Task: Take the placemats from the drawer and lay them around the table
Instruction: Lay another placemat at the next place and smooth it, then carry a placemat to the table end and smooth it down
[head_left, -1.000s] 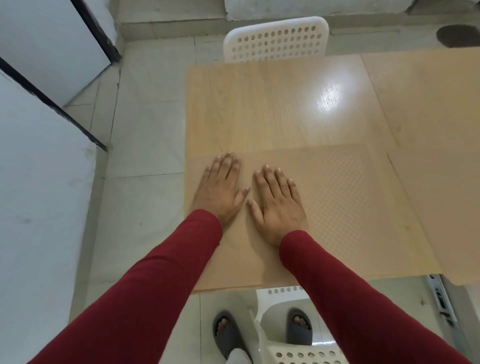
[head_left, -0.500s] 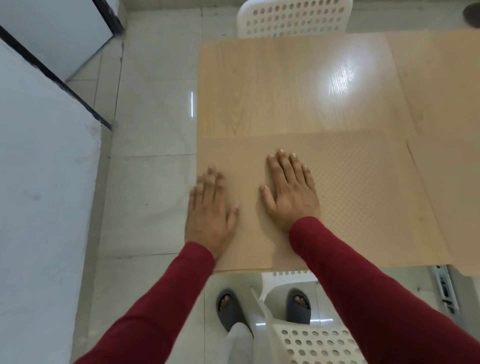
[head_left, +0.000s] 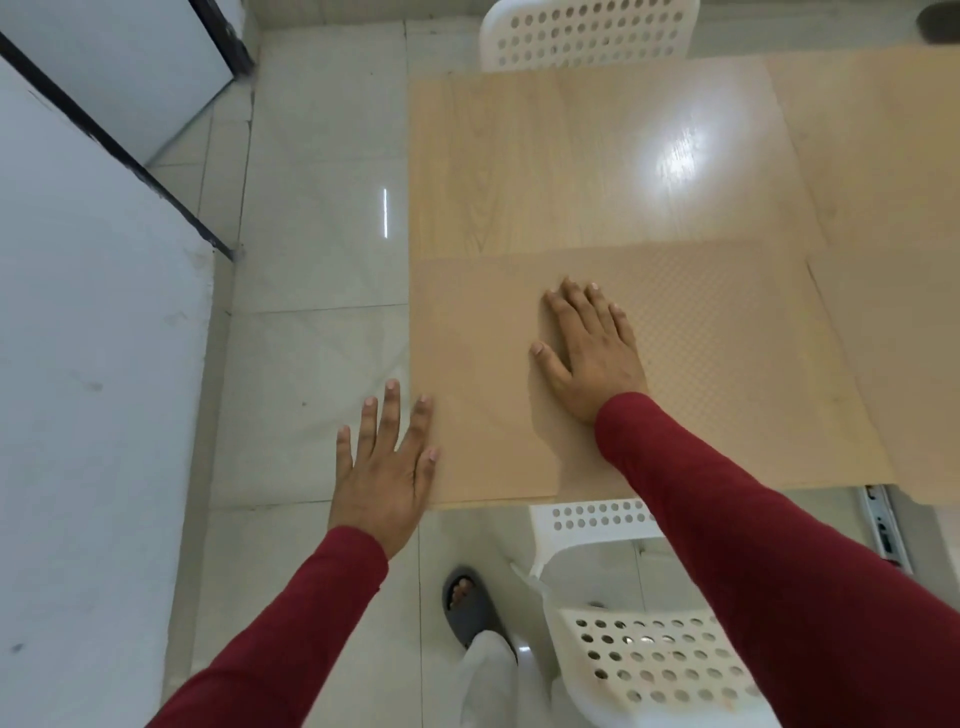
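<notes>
A tan textured placemat (head_left: 727, 364) lies flat on the near part of the light wooden table (head_left: 571, 166), flush with its left and near edges. My right hand (head_left: 589, 353) rests palm down on the mat, fingers spread. My left hand (head_left: 384, 457) hovers open at the mat's near left corner, mostly over the floor, holding nothing. Another placemat (head_left: 904, 374) lies at the right, and a third (head_left: 872, 130) lies at the far right of the table.
One white perforated chair (head_left: 587, 36) stands at the table's far side. Another white chair (head_left: 654, 660) is tucked at the near side by my feet. A white wall or cabinet (head_left: 93, 364) runs along the left, with pale floor tiles (head_left: 311, 260) between.
My left hand slid back off the placemat toward me and to the left, past the table's edge. My right hand stayed flat on the mat. The view shifted left.
</notes>
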